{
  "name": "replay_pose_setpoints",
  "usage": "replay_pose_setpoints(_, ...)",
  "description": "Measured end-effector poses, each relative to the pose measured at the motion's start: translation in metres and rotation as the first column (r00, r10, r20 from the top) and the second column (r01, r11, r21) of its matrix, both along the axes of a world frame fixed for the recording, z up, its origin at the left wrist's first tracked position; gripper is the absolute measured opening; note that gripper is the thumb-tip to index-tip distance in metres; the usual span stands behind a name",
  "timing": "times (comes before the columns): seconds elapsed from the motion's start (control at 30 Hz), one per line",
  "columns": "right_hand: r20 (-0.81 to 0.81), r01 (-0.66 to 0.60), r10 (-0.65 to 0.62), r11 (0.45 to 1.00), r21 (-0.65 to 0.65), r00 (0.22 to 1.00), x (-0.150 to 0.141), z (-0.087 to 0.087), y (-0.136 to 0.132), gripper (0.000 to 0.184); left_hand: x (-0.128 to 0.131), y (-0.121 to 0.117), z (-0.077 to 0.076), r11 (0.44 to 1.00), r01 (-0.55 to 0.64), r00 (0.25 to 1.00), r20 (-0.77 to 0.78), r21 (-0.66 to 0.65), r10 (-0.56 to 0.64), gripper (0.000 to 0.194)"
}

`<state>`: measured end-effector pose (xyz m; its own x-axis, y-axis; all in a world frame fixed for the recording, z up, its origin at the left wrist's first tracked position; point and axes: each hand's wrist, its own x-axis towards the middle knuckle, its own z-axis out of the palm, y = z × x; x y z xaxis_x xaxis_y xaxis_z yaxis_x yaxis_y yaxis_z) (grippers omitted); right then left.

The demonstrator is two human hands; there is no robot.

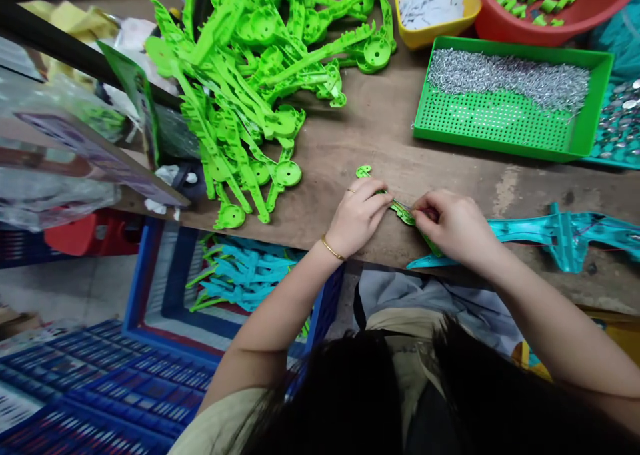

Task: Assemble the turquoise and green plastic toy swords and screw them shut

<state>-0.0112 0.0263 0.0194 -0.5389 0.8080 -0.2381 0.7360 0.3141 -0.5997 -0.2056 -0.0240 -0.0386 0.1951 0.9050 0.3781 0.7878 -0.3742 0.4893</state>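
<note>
My left hand (357, 216) is closed on a slim bright green plastic part (403, 215), whose rounded end pokes out beyond the fingers. On its right, the fingers of my right hand (453, 227) are pinched together close to the same part. Something small and dark red shows between those fingers, too hidden to name. A thin line runs between the two hands, too fine to identify. Beneath and beside my right hand lies a long turquoise plastic piece (567, 238) on the wooden table (365, 125), with thin red wire along it.
Green plastic parts (260, 95) are heaped at the left. A green tray (493, 118) holds small metal screws or pins. Behind it stand a yellow bin (437, 32) with white pieces and a red bowl (560, 25) with green bits. A blue crate (135, 295) sits below the table edge.
</note>
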Motion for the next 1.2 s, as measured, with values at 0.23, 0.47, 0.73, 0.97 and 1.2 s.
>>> replay_pose_setpoints(0.23,0.004,-0.095,0.095,0.994,-0.061,0.995,-0.003,0.0,-0.004,0.013,-0.011,0.008,0.006,0.991,0.085,0.993,0.096,-0.103,-0.076,0.015)
replay_pose_setpoints(0.47,0.104,-0.049,0.053,0.998,-0.042,0.993,-0.005,-0.001,-0.003,0.015,-0.004,0.013,0.008,0.985,0.011,0.996,0.089,-0.171,0.004,0.01)
replay_pose_setpoints(0.73,0.101,-0.02,0.026,0.998,-0.059,0.995,-0.003,0.004,-0.003,0.014,-0.005,0.014,0.005,0.979,0.03,0.987,0.16,-0.199,0.002,0.008)
replay_pose_setpoints(0.97,0.257,-0.146,0.128,0.988,0.054,0.958,-0.006,0.003,-0.005,0.019,-0.004,0.014,0.005,0.981,0.018,0.988,0.154,-0.193,0.012,0.008)
replay_pose_setpoints(1.2,0.192,-0.137,0.123,0.989,0.061,0.974,-0.007,0.002,-0.008,0.015,-0.002,0.014,0.007,0.97,0.002,0.986,0.163,-0.245,0.039,0.007)
